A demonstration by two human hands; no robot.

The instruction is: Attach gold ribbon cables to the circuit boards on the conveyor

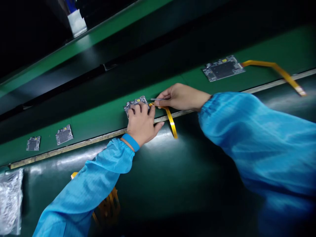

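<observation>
My left hand [142, 123] lies on a small grey circuit board [134, 102] on the green conveyor belt [98, 121], fingers pressed down on its near edge. My right hand [179, 97] is closed in a pinch on thin metal tweezers [156, 99], whose tip points at the board's right side. A yellow flat ribbon cable [171, 121] runs from that side of the board and hangs over the belt's front edge. Both arms wear blue sleeves.
Another board [223, 68] with a long yellow ribbon [283, 74] lies on the belt to the right. Two small boards [64, 134] [33, 143] lie to the left. A clear plastic bag [10, 200] and several yellow ribbons [108, 204] lie on the dark bench.
</observation>
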